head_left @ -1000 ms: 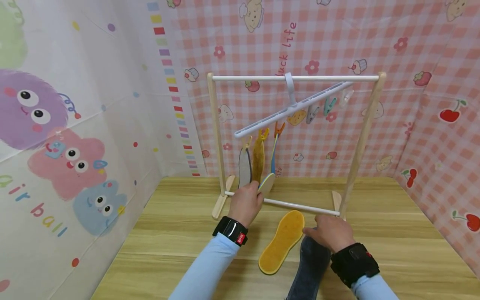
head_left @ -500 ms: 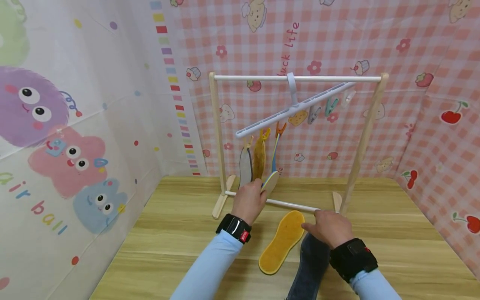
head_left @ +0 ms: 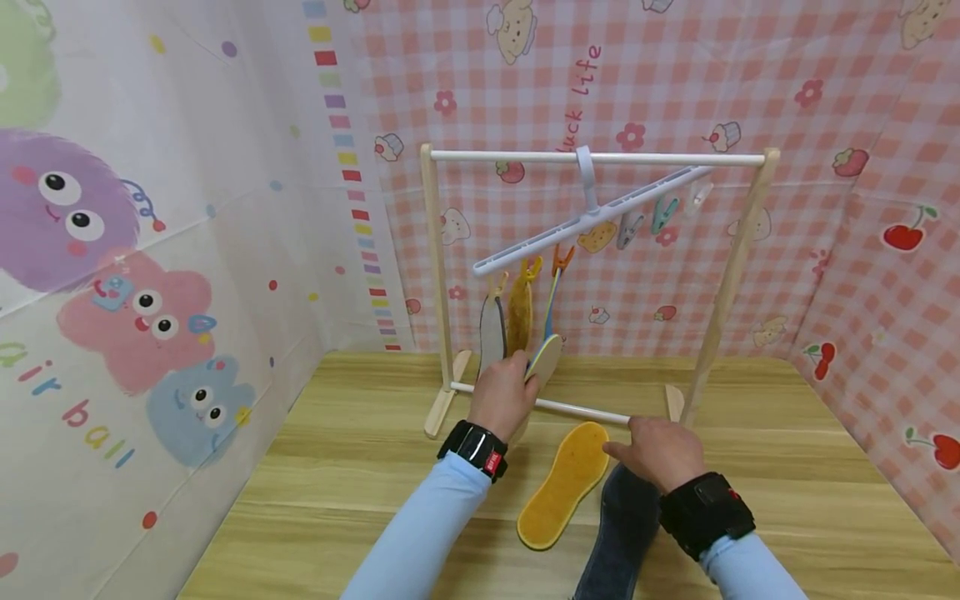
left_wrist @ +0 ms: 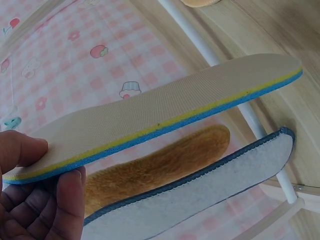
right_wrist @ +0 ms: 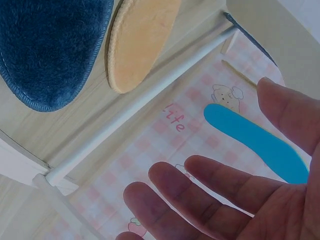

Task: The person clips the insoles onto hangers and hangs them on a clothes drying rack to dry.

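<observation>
Between thumb and fingers, my left hand (head_left: 504, 390) pinches a beige insole (left_wrist: 165, 105) with a yellow and blue edge, beside the hanging insoles. A white insole with a dark edge (left_wrist: 210, 192), a brown furry insole (left_wrist: 165, 157) and a blue insole (right_wrist: 260, 142) hang from pegs on a pale hanger (head_left: 585, 222). My right hand (head_left: 663, 452) hovers near the rack's lower bar with spread fingers, holding nothing. Under and beside it lie a dark blue insole (head_left: 618, 533) and a yellow-orange insole (head_left: 564, 486) on the table.
The wooden rack's top bar (head_left: 510, 156) carries the tilted hanger. Unused pegs, such as a green peg (head_left: 663, 215), dangle at its right end. The rack's lower bar (head_left: 577, 410) crosses low between the posts. A checked cloth (head_left: 637, 100) covers the back.
The left hand has edged right with the beige insole. My right hand has shifted slightly forward and left. Hanging and lying insoles stay where they were.
</observation>
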